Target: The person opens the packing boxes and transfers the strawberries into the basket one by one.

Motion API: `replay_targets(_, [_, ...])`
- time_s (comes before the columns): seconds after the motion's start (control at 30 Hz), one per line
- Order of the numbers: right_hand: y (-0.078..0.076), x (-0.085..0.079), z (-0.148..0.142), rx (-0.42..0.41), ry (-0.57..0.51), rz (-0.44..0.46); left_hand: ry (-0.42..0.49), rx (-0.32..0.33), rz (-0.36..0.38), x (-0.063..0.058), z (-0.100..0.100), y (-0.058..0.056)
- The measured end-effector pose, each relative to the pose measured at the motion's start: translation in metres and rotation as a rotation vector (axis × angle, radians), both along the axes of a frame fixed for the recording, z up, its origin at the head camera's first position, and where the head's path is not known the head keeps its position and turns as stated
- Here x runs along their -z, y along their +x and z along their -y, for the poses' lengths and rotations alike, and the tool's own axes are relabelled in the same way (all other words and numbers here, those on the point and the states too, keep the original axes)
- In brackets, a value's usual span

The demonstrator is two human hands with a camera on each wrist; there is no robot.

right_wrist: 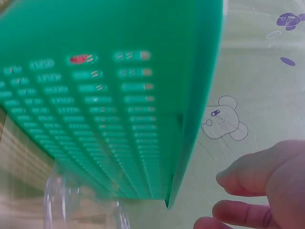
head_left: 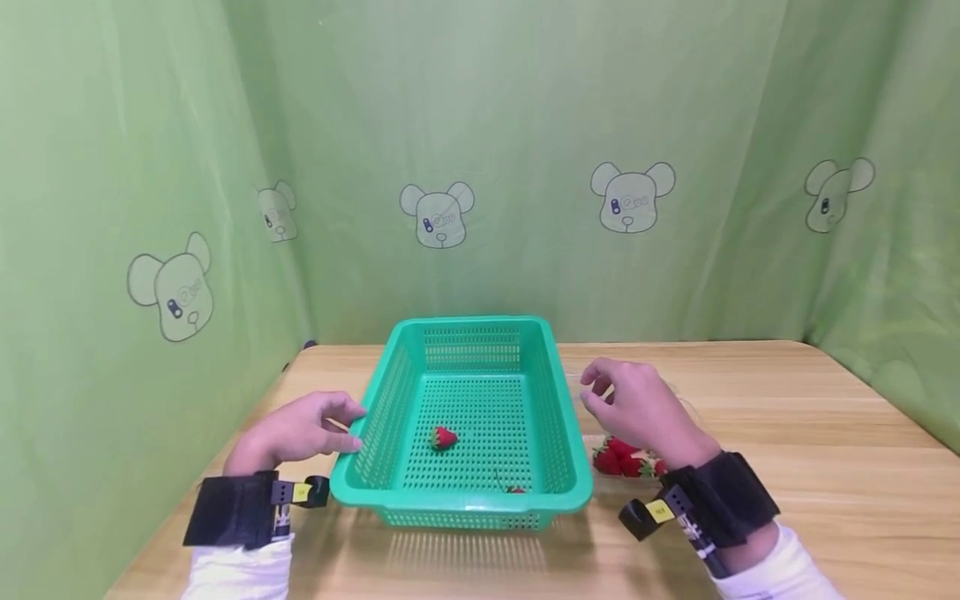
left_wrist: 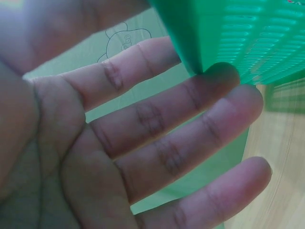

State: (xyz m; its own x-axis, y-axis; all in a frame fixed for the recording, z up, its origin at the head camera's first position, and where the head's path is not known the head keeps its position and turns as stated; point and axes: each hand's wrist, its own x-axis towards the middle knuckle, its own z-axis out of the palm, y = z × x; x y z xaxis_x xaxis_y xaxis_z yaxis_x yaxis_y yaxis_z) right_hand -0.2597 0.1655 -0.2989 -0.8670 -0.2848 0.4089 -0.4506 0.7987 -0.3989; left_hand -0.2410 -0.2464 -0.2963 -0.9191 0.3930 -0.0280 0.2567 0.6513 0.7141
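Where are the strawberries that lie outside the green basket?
In the head view, these strawberries sit just right of the green basket, below the right hand in the picture.

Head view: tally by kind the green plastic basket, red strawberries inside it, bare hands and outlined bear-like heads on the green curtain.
Green rectangular plastic basket: 1
Red strawberries inside, one partly hidden: 2
Bare left hand and right hand: 2
Outlined bear-like heads on curtain: 5
Total: 10
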Motion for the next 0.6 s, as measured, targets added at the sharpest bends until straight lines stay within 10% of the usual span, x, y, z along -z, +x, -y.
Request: replay_targets(0.6, [-0.012,0.009,-0.017,0.032,0.082,0.196,-0.022,-0.001,0.001,0.0,0.001,-0.001])
